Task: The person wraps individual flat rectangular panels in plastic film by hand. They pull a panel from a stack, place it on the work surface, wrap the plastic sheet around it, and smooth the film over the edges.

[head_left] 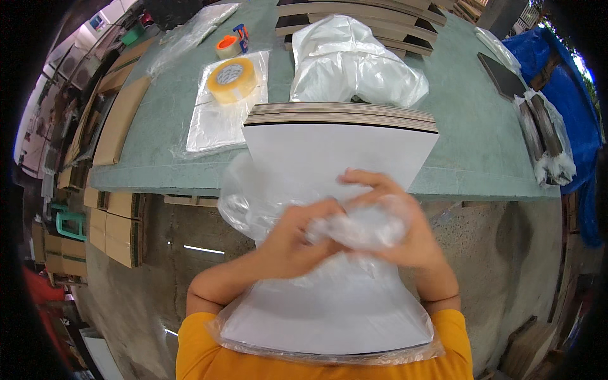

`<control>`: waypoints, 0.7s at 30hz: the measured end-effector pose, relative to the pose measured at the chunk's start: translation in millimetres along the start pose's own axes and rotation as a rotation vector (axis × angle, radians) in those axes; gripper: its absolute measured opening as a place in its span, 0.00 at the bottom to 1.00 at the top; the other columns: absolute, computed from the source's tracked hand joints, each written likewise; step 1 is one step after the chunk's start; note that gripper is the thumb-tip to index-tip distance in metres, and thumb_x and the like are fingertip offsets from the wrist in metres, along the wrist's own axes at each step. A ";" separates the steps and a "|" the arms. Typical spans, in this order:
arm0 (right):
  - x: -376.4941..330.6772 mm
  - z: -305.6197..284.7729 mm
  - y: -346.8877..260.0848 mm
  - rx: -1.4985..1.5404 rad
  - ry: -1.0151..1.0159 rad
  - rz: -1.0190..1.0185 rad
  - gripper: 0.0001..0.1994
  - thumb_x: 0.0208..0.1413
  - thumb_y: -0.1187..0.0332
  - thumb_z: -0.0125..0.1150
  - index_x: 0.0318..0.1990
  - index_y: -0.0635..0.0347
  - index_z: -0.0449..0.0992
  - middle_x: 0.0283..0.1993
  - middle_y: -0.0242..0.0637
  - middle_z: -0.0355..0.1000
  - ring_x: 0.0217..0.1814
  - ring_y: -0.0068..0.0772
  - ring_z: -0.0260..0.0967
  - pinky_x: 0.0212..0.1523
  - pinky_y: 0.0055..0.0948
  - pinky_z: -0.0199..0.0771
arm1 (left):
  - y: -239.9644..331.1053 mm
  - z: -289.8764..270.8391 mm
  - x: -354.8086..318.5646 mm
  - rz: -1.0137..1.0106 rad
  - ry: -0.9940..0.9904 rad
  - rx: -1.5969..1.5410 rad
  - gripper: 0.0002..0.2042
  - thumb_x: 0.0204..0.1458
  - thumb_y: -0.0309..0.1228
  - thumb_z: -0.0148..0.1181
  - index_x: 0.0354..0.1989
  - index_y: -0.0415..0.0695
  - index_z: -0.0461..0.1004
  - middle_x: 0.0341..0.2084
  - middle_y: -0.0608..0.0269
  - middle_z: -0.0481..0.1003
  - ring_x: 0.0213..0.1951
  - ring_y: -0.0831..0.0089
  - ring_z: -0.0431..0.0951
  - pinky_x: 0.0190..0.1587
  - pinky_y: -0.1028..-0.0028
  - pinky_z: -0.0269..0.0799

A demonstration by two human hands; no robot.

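A stack of white-faced boards (335, 152) leans from the table edge towards my body, its layered edges showing at the far end. A transparent plastic bag (323, 356) covers the near part of the stack. Both hands bunch the plastic together above the middle of the stack. My left hand (294, 244) is closed on the bunched plastic. Curled round the other side of the bunch is my right hand (405, 225), slightly smeared by motion. Loose plastic bulges out to the left of my left hand.
On the green table (462, 139) lie a wide tape roll (231, 80) on flat plastic bags (199, 126), and a smaller tape roll (228, 47). A plastic-wrapped bundle (354, 63) sits beyond the stack, before piled boards (361, 25). Cardboard boxes (117, 221) stand left.
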State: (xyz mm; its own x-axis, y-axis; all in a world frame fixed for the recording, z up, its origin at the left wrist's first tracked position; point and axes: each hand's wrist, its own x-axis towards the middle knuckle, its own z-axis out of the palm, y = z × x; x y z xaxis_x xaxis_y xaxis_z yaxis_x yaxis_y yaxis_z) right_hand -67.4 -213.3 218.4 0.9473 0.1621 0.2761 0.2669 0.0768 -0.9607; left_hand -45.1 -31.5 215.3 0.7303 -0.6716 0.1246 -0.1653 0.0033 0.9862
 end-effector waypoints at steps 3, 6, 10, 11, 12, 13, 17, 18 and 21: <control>-0.6 -17.3 27.9 0.106 -0.229 0.215 0.11 0.45 0.68 0.53 0.35 0.65 0.70 0.36 0.42 0.69 0.41 0.32 0.65 0.47 0.28 0.61 | -11.3 -16.3 -2.2 -0.120 -0.190 0.008 0.11 0.50 0.35 0.52 0.29 0.37 0.67 0.19 0.66 0.70 0.24 0.83 0.67 0.27 0.81 0.63; -8.2 -5.1 27.0 0.013 -0.704 0.191 0.11 0.47 0.67 0.52 0.33 0.68 0.70 0.32 0.43 0.69 0.36 0.33 0.66 0.41 0.30 0.65 | -3.6 -24.3 4.7 -0.273 -0.011 -0.468 0.09 0.51 0.32 0.51 0.27 0.38 0.68 0.18 0.67 0.69 0.24 0.84 0.67 0.28 0.83 0.62; -8.6 -19.7 11.9 0.359 -0.813 0.252 0.14 0.50 0.63 0.52 0.32 0.70 0.70 0.25 0.44 0.69 0.30 0.36 0.68 0.33 0.31 0.68 | 3.6 -45.6 0.5 -0.195 -0.470 -0.142 0.11 0.50 0.35 0.52 0.27 0.37 0.71 0.19 0.61 0.71 0.26 0.76 0.71 0.30 0.76 0.65; -5.5 -26.7 9.1 0.418 -0.831 0.268 0.15 0.50 0.62 0.51 0.31 0.70 0.70 0.24 0.45 0.69 0.29 0.36 0.68 0.32 0.31 0.68 | 0.8 -49.8 3.7 -0.112 -0.686 0.079 0.12 0.49 0.35 0.52 0.27 0.37 0.71 0.20 0.60 0.72 0.27 0.74 0.72 0.30 0.75 0.66; -2.7 -33.6 6.4 0.479 -0.850 0.287 0.16 0.51 0.61 0.50 0.30 0.70 0.70 0.23 0.45 0.68 0.28 0.36 0.68 0.31 0.31 0.68 | 1.3 -53.8 3.8 -0.205 -0.738 0.054 0.13 0.48 0.37 0.53 0.26 0.37 0.73 0.23 0.57 0.74 0.29 0.72 0.73 0.32 0.73 0.66; 1.6 -37.1 8.9 0.411 -1.012 0.268 0.16 0.52 0.61 0.49 0.29 0.69 0.70 0.22 0.46 0.68 0.28 0.37 0.68 0.30 0.32 0.68 | 1.7 -56.4 1.7 -0.085 -0.645 -0.182 0.12 0.47 0.36 0.54 0.29 0.37 0.72 0.24 0.57 0.74 0.30 0.71 0.73 0.33 0.73 0.66; -17.0 -35.3 19.1 -0.787 -1.163 0.234 0.09 0.46 0.68 0.48 0.24 0.64 0.72 0.21 0.46 0.69 0.25 0.37 0.68 0.29 0.36 0.68 | 13.0 -49.7 -1.1 0.037 -0.787 -0.083 0.14 0.43 0.32 0.54 0.36 0.35 0.67 0.25 0.56 0.74 0.29 0.65 0.73 0.32 0.70 0.66; -37.2 -50.6 37.9 -1.157 -0.985 0.198 0.07 0.44 0.70 0.49 0.24 0.63 0.72 0.21 0.46 0.69 0.26 0.37 0.69 0.29 0.36 0.68 | 15.1 -43.2 1.1 -0.013 -0.958 0.201 0.15 0.41 0.30 0.54 0.37 0.35 0.65 0.24 0.55 0.73 0.28 0.63 0.74 0.30 0.68 0.67; -41.3 -49.0 38.8 -1.602 -0.995 0.318 0.07 0.36 0.71 0.53 0.24 0.63 0.73 0.24 0.44 0.69 0.30 0.38 0.69 0.35 0.39 0.67 | -41.3 -42.4 -35.9 -0.087 -0.725 1.181 0.08 0.37 0.28 0.53 0.28 0.42 0.69 0.19 0.59 0.71 0.25 0.63 0.73 0.24 0.63 0.65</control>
State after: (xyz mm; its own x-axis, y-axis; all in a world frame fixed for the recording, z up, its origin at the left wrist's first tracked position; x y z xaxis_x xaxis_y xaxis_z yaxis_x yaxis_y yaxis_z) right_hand -87.5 -265.2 168.3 0.7133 0.4533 -0.5345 0.5697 -0.8192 0.0657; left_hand -36.4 24.0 174.7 0.3239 -0.8690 -0.3740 -0.8594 -0.4356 0.2678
